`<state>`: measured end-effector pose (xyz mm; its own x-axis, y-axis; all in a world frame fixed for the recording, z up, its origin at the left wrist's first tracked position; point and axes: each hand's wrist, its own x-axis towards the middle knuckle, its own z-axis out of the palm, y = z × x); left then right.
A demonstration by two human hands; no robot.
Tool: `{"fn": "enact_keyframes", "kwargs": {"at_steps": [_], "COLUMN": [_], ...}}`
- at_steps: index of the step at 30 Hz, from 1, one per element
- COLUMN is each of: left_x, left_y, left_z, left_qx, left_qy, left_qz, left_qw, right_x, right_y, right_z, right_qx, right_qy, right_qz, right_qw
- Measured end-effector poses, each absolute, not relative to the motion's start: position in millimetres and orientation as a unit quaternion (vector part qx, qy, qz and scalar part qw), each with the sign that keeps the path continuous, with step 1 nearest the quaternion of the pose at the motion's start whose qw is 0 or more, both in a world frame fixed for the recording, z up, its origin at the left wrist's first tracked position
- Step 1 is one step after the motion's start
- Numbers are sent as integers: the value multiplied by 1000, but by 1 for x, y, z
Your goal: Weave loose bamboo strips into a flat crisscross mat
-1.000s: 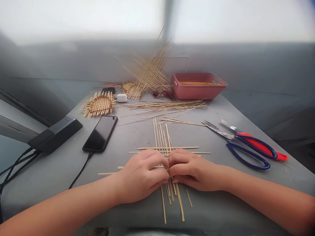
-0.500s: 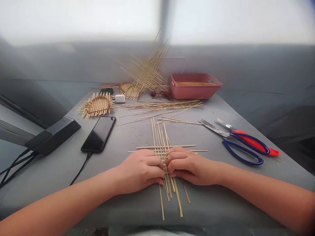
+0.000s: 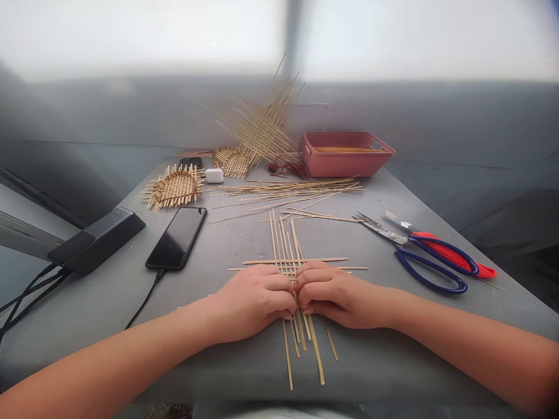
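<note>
A small lattice of crossed bamboo strips (image 3: 285, 247) lies flat on the grey table, its long ends pointing toward me and away. My left hand (image 3: 262, 299) rests over its left half with bent fingers pressed together at the strips. From the other side, my right hand (image 3: 329, 294) curls its fingers down onto the weave, almost touching the left fingertips. Both hands cover much of the crossing strips, and the exact pieces pinched under the fingers are partly hidden.
Scissors (image 3: 430, 253) with blue handles lie on a red-handled cutter (image 3: 487, 270) at right. A phone (image 3: 177, 238) and black power strip (image 3: 96, 240) are at left. Loose strips (image 3: 297, 191), woven pieces (image 3: 177, 186), an upright lattice (image 3: 264, 128) and a pink basket (image 3: 347, 163) stand behind.
My left hand has shifted slightly right, closer to my right hand. My right hand and the lattice stay nearly in place.
</note>
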<state>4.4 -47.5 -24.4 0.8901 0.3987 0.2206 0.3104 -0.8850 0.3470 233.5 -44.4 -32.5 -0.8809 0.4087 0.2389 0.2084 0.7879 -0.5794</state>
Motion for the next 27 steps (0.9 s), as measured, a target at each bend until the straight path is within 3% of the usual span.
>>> {"fn": "enact_keyframes", "kwargs": {"at_steps": [18, 27], "left_x": [-3, 1], "left_y": [-48, -54], "left_z": [-22, -22], "left_qx": [967, 974], "left_qy": [143, 139], "left_qz": [168, 172], "left_qw": [128, 49], "right_x": [237, 238], "right_y": [-45, -57], "right_z": [-29, -25], "right_qx": [-137, -105], "right_qy": [-928, -975], "right_qz": [272, 129], "right_qw": [214, 147]}}
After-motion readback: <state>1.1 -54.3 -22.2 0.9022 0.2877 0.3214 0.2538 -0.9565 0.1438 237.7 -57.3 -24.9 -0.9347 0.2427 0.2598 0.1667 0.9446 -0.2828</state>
